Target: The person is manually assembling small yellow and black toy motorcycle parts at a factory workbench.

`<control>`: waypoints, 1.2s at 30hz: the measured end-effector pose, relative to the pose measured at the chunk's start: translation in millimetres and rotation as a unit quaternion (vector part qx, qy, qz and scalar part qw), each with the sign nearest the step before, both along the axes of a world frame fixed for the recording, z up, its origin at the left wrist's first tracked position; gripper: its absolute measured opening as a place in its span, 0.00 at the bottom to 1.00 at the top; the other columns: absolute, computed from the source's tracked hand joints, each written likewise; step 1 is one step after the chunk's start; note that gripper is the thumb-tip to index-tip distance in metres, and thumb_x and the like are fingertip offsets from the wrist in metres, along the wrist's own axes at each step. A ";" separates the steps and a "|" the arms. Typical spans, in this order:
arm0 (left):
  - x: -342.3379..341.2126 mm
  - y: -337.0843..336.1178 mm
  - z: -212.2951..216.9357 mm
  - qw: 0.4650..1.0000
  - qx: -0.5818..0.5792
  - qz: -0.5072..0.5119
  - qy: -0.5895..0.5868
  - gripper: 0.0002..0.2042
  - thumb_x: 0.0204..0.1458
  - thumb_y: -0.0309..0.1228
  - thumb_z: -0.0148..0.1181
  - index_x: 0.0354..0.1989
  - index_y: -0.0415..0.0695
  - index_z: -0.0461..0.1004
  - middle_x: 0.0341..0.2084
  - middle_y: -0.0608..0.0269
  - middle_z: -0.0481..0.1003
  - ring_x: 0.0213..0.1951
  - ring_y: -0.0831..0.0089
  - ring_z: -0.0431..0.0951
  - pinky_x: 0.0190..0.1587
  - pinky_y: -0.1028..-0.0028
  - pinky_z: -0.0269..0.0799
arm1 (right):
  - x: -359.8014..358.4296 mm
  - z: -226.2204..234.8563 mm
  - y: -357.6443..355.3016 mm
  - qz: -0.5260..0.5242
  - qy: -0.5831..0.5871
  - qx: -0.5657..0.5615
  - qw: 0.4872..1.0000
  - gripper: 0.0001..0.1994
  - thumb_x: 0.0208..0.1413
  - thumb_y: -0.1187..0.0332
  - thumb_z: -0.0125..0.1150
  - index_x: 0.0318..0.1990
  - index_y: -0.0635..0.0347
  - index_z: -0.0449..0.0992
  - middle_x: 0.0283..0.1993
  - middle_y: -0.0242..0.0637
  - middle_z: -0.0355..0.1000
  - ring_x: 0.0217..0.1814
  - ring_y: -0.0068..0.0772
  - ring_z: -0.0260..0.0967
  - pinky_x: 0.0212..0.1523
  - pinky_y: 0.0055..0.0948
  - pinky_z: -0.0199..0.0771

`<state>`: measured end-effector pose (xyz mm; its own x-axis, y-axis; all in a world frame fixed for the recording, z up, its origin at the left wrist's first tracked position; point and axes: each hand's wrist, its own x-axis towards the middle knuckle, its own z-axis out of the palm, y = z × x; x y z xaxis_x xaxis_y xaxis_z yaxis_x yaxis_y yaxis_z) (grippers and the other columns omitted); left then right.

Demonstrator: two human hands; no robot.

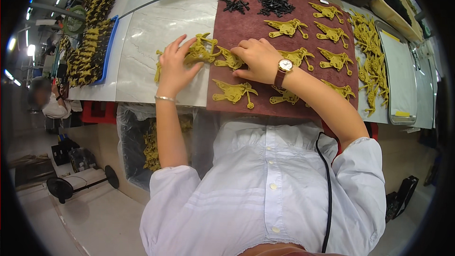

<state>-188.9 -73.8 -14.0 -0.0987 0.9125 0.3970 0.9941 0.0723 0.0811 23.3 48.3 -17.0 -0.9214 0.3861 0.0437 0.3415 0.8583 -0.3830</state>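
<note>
At the dark red felt mat's (239, 28) left edge, our left hand (174, 66) lies open-fingered on mustard-yellow plastic bird-shaped parts (201, 51); our right hand (258, 59) curls, apparently pinching another such part (227, 59).

The yellow bird-shaped parts (233, 92) look like moulded plastic, matt with a slight sheen. They sit on a dark red mat (241, 28) that seems like soft, fuzzy cloth. Left of the mat, the bench (151, 33) is pale marble-look stone, smooth and glossy. At the mat's top edge, small black pieces (275, 4) look like matt plastic.
</note>
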 end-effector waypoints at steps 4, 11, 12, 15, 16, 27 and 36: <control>-20.0 7.0 -13.3 0.979 -0.077 -0.034 -0.188 0.30 0.37 0.27 0.65 0.55 0.52 0.69 0.46 0.55 0.73 0.49 0.60 0.73 0.51 0.67 0.68 | -11.9 -3.7 7.6 0.017 0.001 0.001 1.000 0.21 0.43 0.66 0.63 0.47 0.62 0.73 0.40 0.41 0.70 0.45 0.43 0.68 0.46 0.37 0.69; -33.8 3.2 -19.8 0.981 -0.042 0.004 -0.188 0.28 0.36 0.24 0.63 0.53 0.43 0.68 0.41 0.52 0.75 0.44 0.58 0.76 0.48 0.67 0.71 | -16.9 -1.2 19.4 0.040 0.006 -0.058 0.998 0.22 0.40 0.70 0.63 0.47 0.64 0.73 0.40 0.44 0.71 0.45 0.45 0.69 0.46 0.37 0.72; -33.7 -1.3 -20.3 0.981 0.000 0.014 -0.195 0.27 0.38 0.25 0.63 0.52 0.41 0.68 0.41 0.52 0.75 0.43 0.61 0.77 0.47 0.68 0.72 | -15.4 -0.1 22.2 0.042 0.007 -0.066 0.997 0.22 0.40 0.70 0.63 0.47 0.64 0.73 0.40 0.44 0.71 0.45 0.45 0.69 0.45 0.37 0.72; -36.3 -35.4 -16.4 0.963 0.070 0.060 -0.254 0.24 0.41 0.26 0.63 0.51 0.39 0.69 0.40 0.54 0.76 0.41 0.67 0.77 0.46 0.71 0.72 | -17.0 7.9 28.4 0.048 0.000 -0.117 0.992 0.22 0.40 0.71 0.62 0.47 0.64 0.73 0.40 0.44 0.71 0.45 0.45 0.69 0.46 0.37 0.71; -36.2 -51.7 -13.9 0.943 0.098 0.091 -0.305 0.23 0.43 0.26 0.63 0.50 0.37 0.69 0.40 0.55 0.76 0.40 0.71 0.76 0.45 0.72 0.71 | -15.5 6.3 29.3 0.047 -0.001 -0.118 0.992 0.22 0.40 0.71 0.62 0.47 0.64 0.73 0.40 0.44 0.71 0.45 0.45 0.69 0.46 0.37 0.71; -40.8 -266.9 -82.9 0.816 -0.325 0.375 -0.298 0.26 0.34 0.34 0.68 0.45 0.35 0.73 0.32 0.54 0.77 0.32 0.67 0.78 0.38 0.71 0.73 | -11.8 -6.8 31.2 0.066 0.036 -0.078 0.994 0.21 0.41 0.72 0.61 0.47 0.62 0.74 0.41 0.41 0.71 0.47 0.44 0.67 0.49 0.38 0.69; -40.5 -133.6 -34.0 0.918 0.173 0.296 -0.202 0.12 0.49 0.29 0.61 0.41 0.38 0.75 0.33 0.56 0.75 0.33 0.64 0.76 0.40 0.68 0.71 | -6.4 -24.7 29.8 0.079 0.111 -0.039 0.990 0.17 0.43 0.70 0.60 0.44 0.56 0.75 0.39 0.38 0.70 0.45 0.44 0.68 0.44 0.39 0.70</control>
<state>-229.4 -207.4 -47.9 -0.7385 0.4781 0.4754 0.6734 0.4895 0.5539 17.0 78.1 -41.7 -0.9413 0.2488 0.2279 0.1060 0.8594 -0.5003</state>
